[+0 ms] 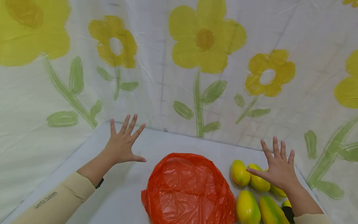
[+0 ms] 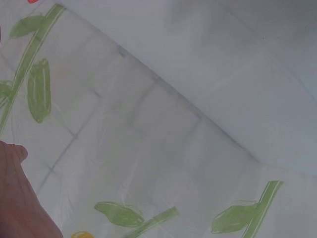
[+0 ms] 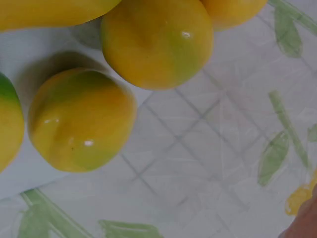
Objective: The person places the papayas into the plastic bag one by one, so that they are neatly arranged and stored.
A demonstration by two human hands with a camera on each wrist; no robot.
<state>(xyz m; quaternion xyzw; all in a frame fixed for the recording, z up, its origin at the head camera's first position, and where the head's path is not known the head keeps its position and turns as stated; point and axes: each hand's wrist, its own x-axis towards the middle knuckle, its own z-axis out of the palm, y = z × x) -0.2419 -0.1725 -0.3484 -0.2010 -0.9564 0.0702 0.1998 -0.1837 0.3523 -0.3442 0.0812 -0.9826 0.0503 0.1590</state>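
Observation:
Both hands are raised above the white table with fingers spread, holding nothing. On the left is my left hand [image 1: 121,144], up and left of a red plastic bag [image 1: 193,186] whose mouth is spread into a round shape. Over on the right, my right hand [image 1: 279,171] overlaps several glossy yellow-and-green mango-like fruits [image 1: 248,207] in the head view and hides part of them. Those fruits [image 3: 81,121] lie close together in the right wrist view. At the left wrist view's edge only a bit of the left hand [image 2: 22,198] shows.
A white table [image 1: 117,189] has its back corner and edges against a pale curtain [image 1: 151,77] printed with yellow flowers and green stems. The curtain rises behind the table and along both sides. The fruits lie to the right of the bag.

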